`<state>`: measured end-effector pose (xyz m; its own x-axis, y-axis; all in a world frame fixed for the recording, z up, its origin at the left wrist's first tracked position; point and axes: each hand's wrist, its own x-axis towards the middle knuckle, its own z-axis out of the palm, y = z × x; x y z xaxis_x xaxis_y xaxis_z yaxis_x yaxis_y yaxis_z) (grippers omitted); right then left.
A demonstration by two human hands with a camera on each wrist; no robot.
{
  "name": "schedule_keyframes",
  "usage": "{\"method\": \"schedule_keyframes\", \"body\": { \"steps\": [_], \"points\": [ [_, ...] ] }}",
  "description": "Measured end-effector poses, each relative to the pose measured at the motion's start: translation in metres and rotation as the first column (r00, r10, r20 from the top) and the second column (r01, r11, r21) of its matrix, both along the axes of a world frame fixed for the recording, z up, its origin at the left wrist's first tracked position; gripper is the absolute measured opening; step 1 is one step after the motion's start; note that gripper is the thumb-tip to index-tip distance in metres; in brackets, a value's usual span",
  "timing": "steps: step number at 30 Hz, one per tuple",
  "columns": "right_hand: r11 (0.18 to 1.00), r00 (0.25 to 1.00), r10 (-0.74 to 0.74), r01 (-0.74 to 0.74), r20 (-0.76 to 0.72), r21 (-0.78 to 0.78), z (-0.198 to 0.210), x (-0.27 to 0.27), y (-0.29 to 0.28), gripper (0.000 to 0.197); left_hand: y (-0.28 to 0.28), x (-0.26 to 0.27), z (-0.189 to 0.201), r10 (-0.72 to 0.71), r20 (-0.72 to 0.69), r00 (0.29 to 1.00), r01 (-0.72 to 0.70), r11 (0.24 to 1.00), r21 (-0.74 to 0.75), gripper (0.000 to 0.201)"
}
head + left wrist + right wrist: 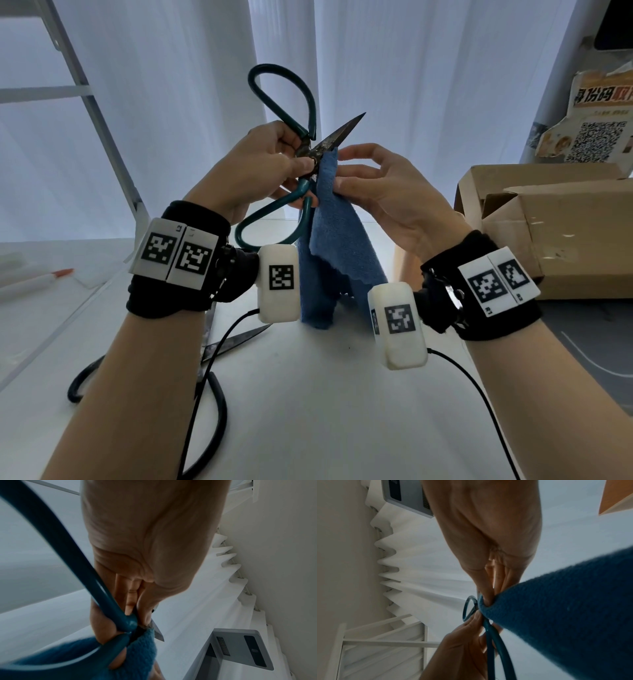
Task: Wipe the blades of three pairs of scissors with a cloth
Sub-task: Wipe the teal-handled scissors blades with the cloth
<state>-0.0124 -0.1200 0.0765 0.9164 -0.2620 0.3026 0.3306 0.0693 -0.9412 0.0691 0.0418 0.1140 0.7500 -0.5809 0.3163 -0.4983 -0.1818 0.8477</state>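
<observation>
Left hand (260, 161) grips the green-handled scissors (301, 150) at the pivot, thumb pressed on the joint, held up in the air above the table (325, 394), blades open w/ one dark, stained blade pointing up-right. Right hand (383, 192) pinches the blue cloth (332, 233) against the blade base just right of the pivot; its other fingers are spread loose, and the rest of the cloth hangs down toward the table. Scissors look heavy and stiff, steel w/ coated loop handles, so holding near the pivot is prob the steadiest spot and keeps fingers off the edge; tip looks sharp, so wiping from the back of the blade outward seems safer. Cloth is soft, limp, light, likely to bunch, so a fold between thumb & fingers should give better pressure. A second pair w/ black handles (219, 346) lies on the table near-left, partly hidden by the left arm. Third pair not visible anywhere. The other blade of the held pair is hidden behind cloth & fingers. Cardboard box (548, 219) sits far right. Wrist views are dim & blurred, little blade detail
</observation>
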Motion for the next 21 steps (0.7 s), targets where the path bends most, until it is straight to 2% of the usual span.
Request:
{"method": "schedule_keyframes", "body": {
  "steps": [5, 21],
  "points": [
    [0.988, 0.992, -0.108, 0.101, -0.060, -0.116, -0.0041, 0.0032, 0.0005, 0.031, -0.0005, 0.0034, -0.0009, 0.009, 0.013, 1.000, -0.009, 1.000, 0.001, 0.023],
    [0.971, 0.991, -0.116, 0.100, -0.061, -0.216, -0.0058, 0.0050, 0.0031, 0.033, -0.0095, 0.0026, -0.0049, 0.028, 0.046, 0.999, -0.030, 0.999, 0.035, 0.019]
  ]
}}
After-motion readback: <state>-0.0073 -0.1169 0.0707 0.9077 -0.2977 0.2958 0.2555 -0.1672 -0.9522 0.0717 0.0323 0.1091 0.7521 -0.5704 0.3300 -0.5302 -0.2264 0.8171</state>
